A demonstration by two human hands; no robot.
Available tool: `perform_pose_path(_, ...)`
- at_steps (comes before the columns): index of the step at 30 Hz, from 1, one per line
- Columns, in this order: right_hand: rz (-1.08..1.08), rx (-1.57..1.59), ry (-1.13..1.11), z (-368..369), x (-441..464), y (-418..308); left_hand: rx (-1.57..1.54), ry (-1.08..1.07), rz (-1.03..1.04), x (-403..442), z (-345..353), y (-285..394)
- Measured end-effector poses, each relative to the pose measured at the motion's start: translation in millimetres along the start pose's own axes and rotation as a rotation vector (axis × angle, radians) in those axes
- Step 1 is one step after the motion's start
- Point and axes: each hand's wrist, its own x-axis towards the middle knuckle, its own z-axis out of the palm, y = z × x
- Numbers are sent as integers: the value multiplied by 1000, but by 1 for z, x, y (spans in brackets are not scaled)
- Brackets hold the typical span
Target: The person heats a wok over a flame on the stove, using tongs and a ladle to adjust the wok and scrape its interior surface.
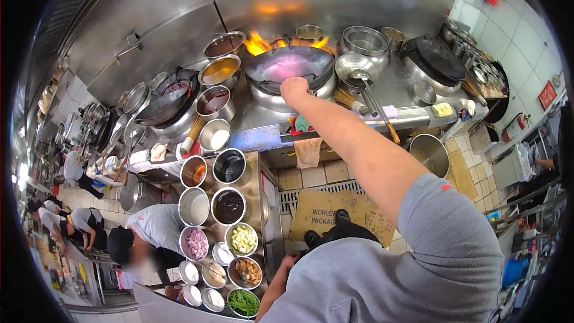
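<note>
Polished steel backsplash (pixel 179 21) behind the range carries an orange reflection. We note our right hand (pixel 295 91) curled at the near rim of a wok (pixel 318 70); whether the fingers close on its handle we cannot tell, as they are hidden. Our left hand (pixel 289 261) hangs low by the waist, beside the prep counter (pixel 258 170); its grip is not discernible.

Wok location: on the lit burner ring (pixel 326 93), flames (pixel 258 43) rising past its far rim. Progress, as we judge it: heating is under way, cooking barely begun. A pink glow lies over the wok's interior, and we discern no food there. Chopped onion (pixel 195 243), pale diced vegetable (pixel 244 238), a brown mixture (pixel 249 270) and greens (pixel 243 303) fill separate bowls, apparently unused so far.

Right of the burner, a ladle (pixel 360 75) rests across a perforated strainer (pixel 348 66), with a bamboo brush (pixel 345 98) near it. Left, a bowl of yellow liquid (pixel 219 72) stands close by. Farther out: printed cardboard (pixel 323 206) on the floor, a co-worker (pixel 156 227) bent beyond the counter, white wall tiles (pixel 519 42) at far right.
</note>
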Motion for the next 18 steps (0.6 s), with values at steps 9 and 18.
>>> perform_pose_path(9, -280, -188, 12, -6, -37, 141, -165, -82, -192, -26, -77, 59)
perform_pose_path(18, -219, -241, 104, -56, -31, 174, -18, -17, -170, -17, -98, 71)
